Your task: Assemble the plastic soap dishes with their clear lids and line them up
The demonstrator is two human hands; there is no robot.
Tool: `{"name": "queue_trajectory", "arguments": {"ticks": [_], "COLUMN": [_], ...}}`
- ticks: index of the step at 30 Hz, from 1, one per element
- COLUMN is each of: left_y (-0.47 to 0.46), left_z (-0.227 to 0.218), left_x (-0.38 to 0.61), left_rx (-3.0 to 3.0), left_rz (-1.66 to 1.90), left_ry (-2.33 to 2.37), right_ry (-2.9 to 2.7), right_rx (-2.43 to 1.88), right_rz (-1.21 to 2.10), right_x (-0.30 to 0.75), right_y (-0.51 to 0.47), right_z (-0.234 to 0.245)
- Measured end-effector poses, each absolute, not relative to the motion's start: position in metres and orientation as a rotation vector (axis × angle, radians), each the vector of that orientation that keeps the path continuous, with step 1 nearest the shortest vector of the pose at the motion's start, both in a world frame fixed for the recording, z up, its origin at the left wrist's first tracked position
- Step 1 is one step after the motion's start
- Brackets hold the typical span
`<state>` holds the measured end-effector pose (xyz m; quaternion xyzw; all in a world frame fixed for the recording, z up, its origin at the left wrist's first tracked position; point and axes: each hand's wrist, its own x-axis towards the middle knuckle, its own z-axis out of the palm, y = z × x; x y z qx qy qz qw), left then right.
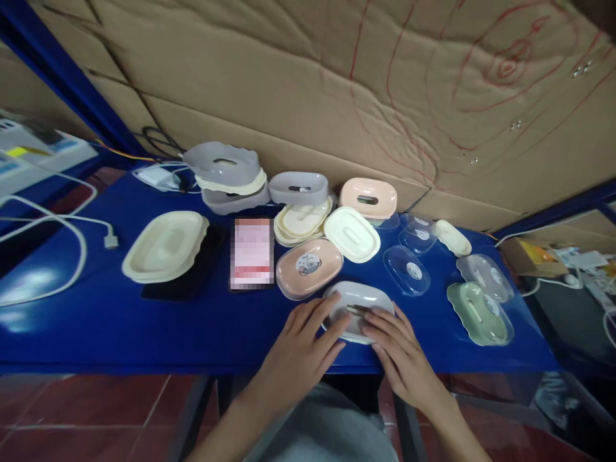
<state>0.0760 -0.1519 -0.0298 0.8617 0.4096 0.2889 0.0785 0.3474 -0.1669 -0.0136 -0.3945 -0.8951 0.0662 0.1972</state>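
A light grey oval plastic dish (362, 295) with a slot in its middle lies at the near edge of the blue table, between my hands. My left hand (305, 340) touches its left side, fingers apart and stretched over the rim. On the right side, my right hand (402, 350) has its fingers laid over the dish and its thumb at the near rim, holding it. Fingers cover part of the slot. Just behind sits a peach dish (293, 273) with a round label, and beside it a cream oval lid (352, 234).
Stacked grey dishes (224, 163) stand at the back left, near a cream dish (163, 247) and a phone with a blurred screen (251, 253). Clear plastic covers (407, 269) and a green dish (474, 311) lie to the right. A white cable (81, 247) loops at left.
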Motion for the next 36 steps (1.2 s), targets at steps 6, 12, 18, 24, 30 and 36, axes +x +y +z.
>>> {"name": "queue_trajectory", "arguments": {"ticks": [6, 12, 18, 24, 30, 36], "left_y": [-0.151, -0.152, -0.153, -0.153, -0.152, -0.152], "left_z": [-0.034, -0.034, -0.032, -0.032, -0.031, -0.032], "left_x": [0.077, 0.075, 0.077, 0.08, 0.076, 0.073], "left_rx": [2.576, 2.618, 2.678, 2.65, 2.457, 2.221], "left_rz": [0.848, 0.878, 0.818, 0.779, 0.836, 0.896], "left_ry": [1.271, 1.276, 1.268, 1.293, 1.286, 1.24], "right_ry": [-2.517, -2.501, -2.496, -2.44, -2.15, -1.924], "right_rx": [-1.096, -1.078, -1.125, -1.302, -1.717, -1.68], "right_rz": [0.079, 0.018, -0.02, -0.013, -0.029, 0.096], "right_x": [0.34, 0.336, 0.329, 0.363, 0.413, 0.413], "right_y": [-0.166, -0.17, -0.174, -0.153, -0.111, -0.105], "right_z": [-0.021, -0.024, -0.026, -0.025, -0.038, -0.033]}}
